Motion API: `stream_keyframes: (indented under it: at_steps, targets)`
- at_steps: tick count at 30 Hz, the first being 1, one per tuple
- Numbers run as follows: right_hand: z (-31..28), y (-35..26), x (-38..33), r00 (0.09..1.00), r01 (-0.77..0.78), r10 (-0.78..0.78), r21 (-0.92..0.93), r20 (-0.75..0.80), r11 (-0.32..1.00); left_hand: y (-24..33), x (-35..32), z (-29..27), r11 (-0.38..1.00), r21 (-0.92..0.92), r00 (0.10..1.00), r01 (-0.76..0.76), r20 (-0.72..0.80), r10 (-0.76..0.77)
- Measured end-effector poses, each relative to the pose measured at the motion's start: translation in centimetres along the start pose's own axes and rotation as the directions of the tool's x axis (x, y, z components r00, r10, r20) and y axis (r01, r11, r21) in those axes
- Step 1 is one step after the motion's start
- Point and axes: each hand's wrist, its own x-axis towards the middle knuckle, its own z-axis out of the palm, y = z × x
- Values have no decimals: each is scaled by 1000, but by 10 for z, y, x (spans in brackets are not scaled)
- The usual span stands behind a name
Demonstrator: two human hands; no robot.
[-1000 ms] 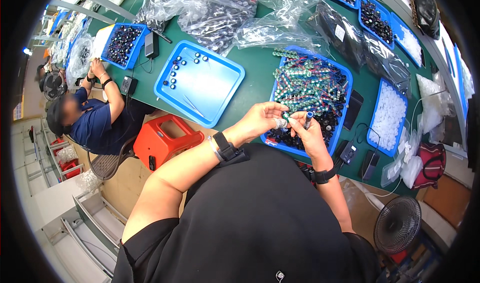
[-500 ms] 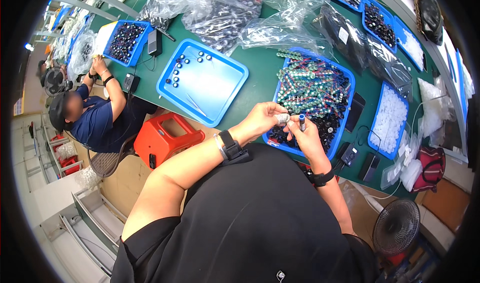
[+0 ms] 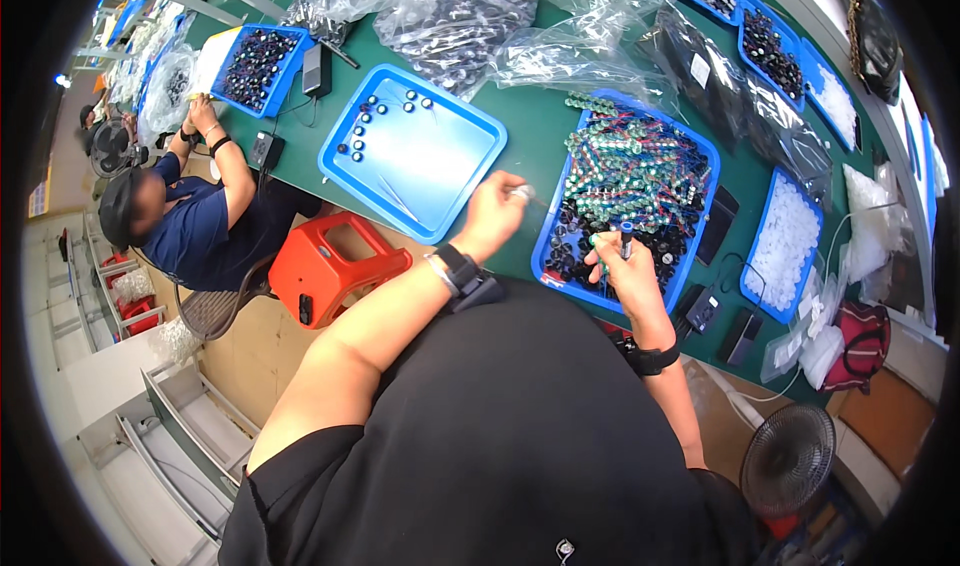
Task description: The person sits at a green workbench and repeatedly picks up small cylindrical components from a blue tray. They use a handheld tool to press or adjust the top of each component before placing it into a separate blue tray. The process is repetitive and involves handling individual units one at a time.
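Note:
My left hand (image 3: 493, 214) is closed in the gap between two blue trays, blurred by motion. A whitish covering shows at its fingertip, and what it pinches is too smeared to make out. Over the near part of the right-hand blue tray (image 3: 541, 256), my right hand (image 3: 630, 271) grips a dark blue pen-like tool (image 3: 627, 239) that stands upright between its fingers. Something small and greenish shows at that hand's fingertips. The tray holds a heap of wired parts with green ends (image 3: 630, 171) and loose black round parts (image 3: 572, 241).
Left of my hands, another blue tray (image 3: 430, 228) holds several black round parts (image 3: 367, 108) and thin tweezers-like tools (image 3: 398, 198). Plastic bags (image 3: 580, 56) lie behind. A tray of white pieces (image 3: 785, 228) stands right. A co-worker (image 3: 195, 206) sits left, near a red stool (image 3: 335, 266).
My left hand has parted from my right and moved left and up toward the left tray. My right hand has shifted slightly right, still gripping the pen-like tool.

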Motion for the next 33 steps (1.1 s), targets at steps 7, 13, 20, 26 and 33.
stream_keyframes:
  at_steps: [7,13,20,26,33]
  targets:
    - [-21,14,5,999,-39,40,41,-23,998,3,4,-42,882,-372,950,289,221,-218]
    - [-27,15,3,995,-39,44,59,-86,997,-19,26,-93,990,-139,980,-27,-198,-1]
    - [-33,20,4,994,-30,39,88,-102,996,-24,81,-154,572,808,728,141,-476,493]
    - [-30,14,0,995,-66,75,136,-63,989,-2,8,-16,610,352,676,-710,582,452]
    - [-35,20,-2,996,-76,83,148,-43,986,-17,-19,41,169,363,398,-916,869,293]
